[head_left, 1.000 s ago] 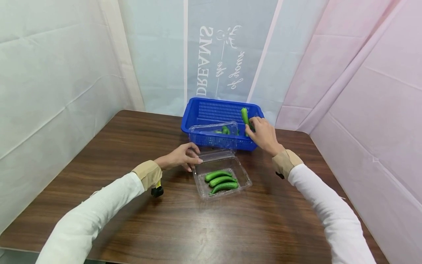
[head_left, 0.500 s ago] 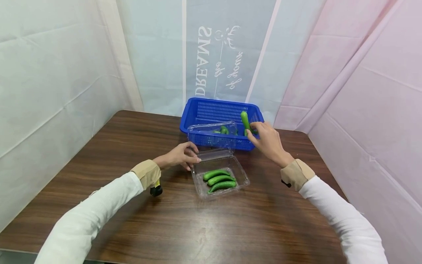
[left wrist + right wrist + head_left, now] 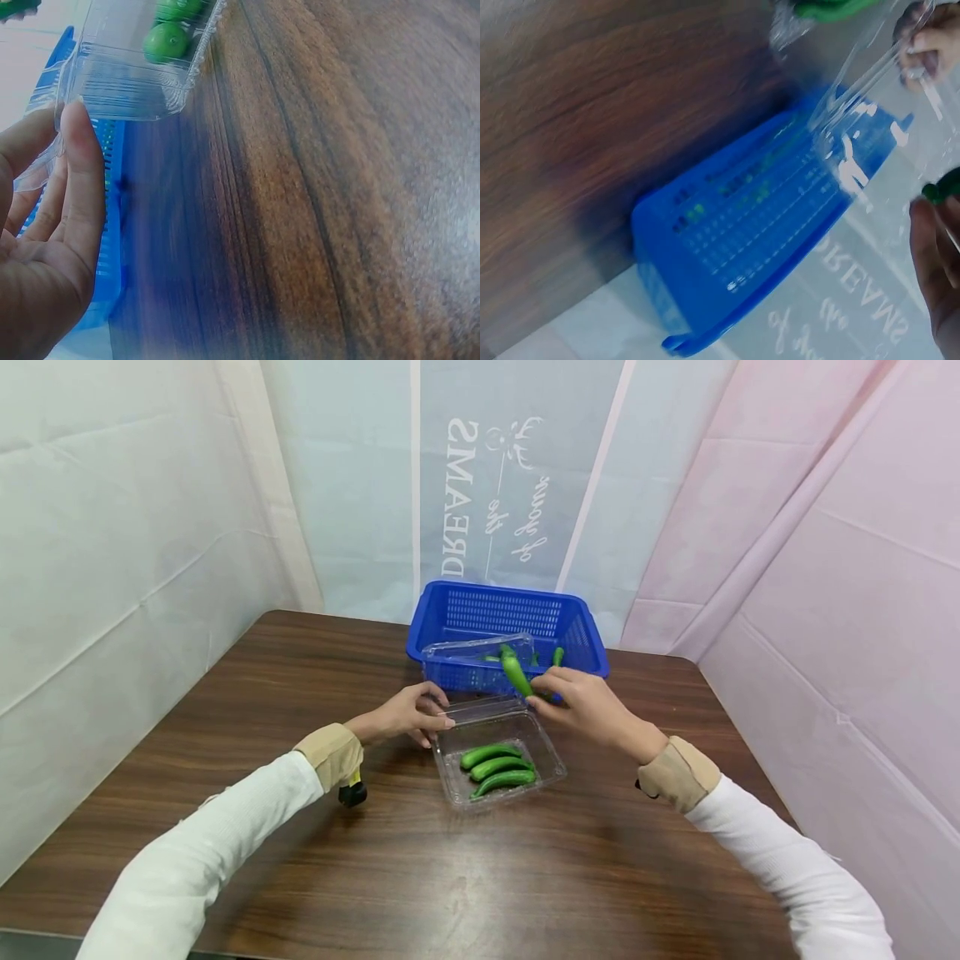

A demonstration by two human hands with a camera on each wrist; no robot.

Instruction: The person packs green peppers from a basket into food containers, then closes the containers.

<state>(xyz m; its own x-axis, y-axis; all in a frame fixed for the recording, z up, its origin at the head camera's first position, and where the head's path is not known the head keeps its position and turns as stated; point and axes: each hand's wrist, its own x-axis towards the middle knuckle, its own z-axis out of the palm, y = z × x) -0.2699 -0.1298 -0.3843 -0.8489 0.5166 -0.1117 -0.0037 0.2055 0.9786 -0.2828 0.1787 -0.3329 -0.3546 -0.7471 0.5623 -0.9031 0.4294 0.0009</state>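
In the head view a clear plastic clamshell box [image 3: 547, 745] lies unfolded on the table, its lid [image 3: 442, 652] raised against the basket. Several long, smooth green vegetables [image 3: 501, 767] lie side by side in its base. My left hand [image 3: 411, 712] pinches the box's left edge near the hinge; the left wrist view shows the thumb [image 3: 78, 139] on the plastic rim. My right hand [image 3: 588, 706] holds another long green vegetable [image 3: 516, 675] by one end, above the hinge side. The right wrist view catches only its dark end [image 3: 931, 192] at the fingertips.
Behind the box stands a blue perforated basket [image 3: 420, 631] with more green vegetables [image 3: 558, 656] inside, partly seen through the lid. Fabric walls [image 3: 360, 485] surround the brown wooden table [image 3: 330, 860] at the back and sides.
My right hand has lifted the green vegetable out of the basket's right side and carried it left and toward me, over the box's hinge. The left hand stays at the box's edge.
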